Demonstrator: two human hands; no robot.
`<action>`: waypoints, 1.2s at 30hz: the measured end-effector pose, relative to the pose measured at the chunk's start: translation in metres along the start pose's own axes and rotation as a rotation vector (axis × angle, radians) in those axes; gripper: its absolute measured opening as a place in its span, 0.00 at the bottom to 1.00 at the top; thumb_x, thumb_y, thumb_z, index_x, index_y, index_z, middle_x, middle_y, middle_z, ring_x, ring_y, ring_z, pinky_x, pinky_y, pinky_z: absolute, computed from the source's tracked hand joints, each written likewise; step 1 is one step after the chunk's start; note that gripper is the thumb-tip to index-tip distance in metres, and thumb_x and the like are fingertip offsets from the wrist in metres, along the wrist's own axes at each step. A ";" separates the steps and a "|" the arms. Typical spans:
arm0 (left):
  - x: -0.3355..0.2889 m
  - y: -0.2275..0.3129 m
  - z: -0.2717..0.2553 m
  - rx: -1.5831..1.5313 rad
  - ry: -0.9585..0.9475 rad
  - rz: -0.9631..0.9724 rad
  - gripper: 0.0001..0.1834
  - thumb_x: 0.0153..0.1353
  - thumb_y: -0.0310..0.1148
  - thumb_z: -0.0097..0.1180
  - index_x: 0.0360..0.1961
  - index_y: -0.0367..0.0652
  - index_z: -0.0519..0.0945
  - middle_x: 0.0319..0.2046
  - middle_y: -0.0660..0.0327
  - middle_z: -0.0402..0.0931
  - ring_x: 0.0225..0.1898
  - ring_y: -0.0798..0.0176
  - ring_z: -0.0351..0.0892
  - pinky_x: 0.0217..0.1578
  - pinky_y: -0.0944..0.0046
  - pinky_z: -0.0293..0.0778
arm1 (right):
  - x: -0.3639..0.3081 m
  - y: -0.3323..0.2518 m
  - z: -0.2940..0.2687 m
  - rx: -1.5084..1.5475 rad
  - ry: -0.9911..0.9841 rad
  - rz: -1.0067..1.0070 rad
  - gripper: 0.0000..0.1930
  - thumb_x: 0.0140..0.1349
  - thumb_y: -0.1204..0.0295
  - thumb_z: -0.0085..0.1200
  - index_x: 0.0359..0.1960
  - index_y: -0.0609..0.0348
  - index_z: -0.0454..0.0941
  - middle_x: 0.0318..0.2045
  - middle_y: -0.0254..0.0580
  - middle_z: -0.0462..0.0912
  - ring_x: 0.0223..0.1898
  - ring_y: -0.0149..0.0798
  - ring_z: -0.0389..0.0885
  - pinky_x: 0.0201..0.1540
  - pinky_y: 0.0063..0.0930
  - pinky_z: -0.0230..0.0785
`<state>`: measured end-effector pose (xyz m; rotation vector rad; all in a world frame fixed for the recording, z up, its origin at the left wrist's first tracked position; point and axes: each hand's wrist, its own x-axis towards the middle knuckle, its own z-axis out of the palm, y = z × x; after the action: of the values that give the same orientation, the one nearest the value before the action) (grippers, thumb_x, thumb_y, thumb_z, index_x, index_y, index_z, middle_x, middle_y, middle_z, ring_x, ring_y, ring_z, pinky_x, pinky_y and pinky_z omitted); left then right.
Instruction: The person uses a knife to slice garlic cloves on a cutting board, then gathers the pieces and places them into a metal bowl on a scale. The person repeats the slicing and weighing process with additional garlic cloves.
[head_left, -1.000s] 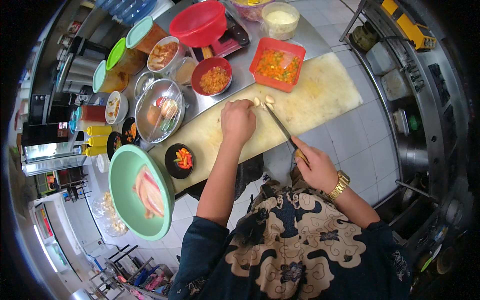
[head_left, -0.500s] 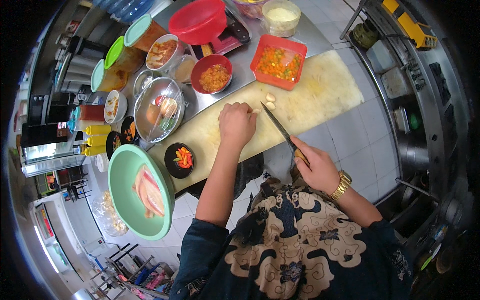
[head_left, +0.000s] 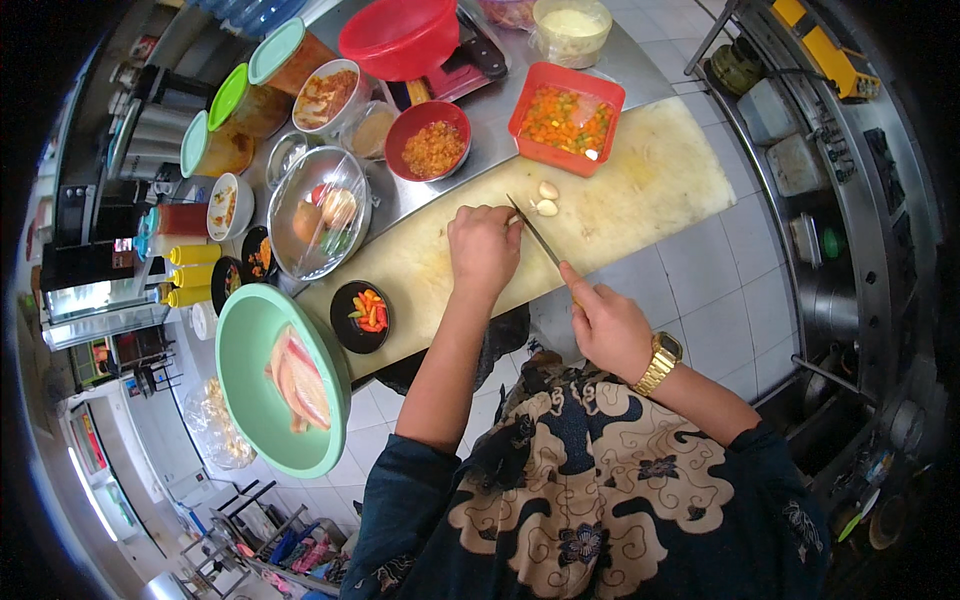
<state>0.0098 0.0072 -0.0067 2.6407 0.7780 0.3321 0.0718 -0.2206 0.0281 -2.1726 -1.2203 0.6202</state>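
My right hand point(head_left: 610, 330) is wrapped round the handle of a kitchen knife point(head_left: 537, 234), whose blade reaches over the cutting board to my left fingertips. My left hand point(head_left: 484, 250) rests on the board point(head_left: 650, 170) with its fingers curled down; whatever they pinch is hidden beneath them. Just right of the knife tip lie a few pale garlic cloves point(head_left: 547, 208). A black bowl of small red, orange and green chillies point(head_left: 361, 317) stands at the board's left end. Beyond the cloves, an orange square container point(head_left: 568, 118) holds diced carrot and other vegetables.
A mint-green basin point(head_left: 335, 430) with fish fillets stands at the left. Behind the board are a film-covered metal bowl point(head_left: 318, 215), a red bowl of orange paste point(head_left: 428, 141), a red basin point(head_left: 400, 40) and lidded tubs point(head_left: 245, 105). Metal kitchen equipment point(head_left: 850, 200) lines the right.
My right hand has moved left and a little away from me, bringing the knife blade up against my left fingertips. My left hand has shifted slightly right, its fingers still curled.
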 end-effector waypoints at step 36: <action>0.015 0.045 0.009 0.096 0.023 0.127 0.11 0.63 0.39 0.66 0.39 0.43 0.88 0.35 0.51 0.86 0.39 0.44 0.83 0.44 0.45 0.77 | -0.044 0.017 -0.067 0.191 0.172 0.088 0.30 0.67 0.75 0.57 0.73 0.58 0.72 0.31 0.55 0.83 0.31 0.54 0.82 0.40 0.43 0.76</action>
<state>0.0465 -0.0219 0.0051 2.7885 0.6504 0.3677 0.1042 -0.2827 0.0712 -2.0799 -0.9412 0.5490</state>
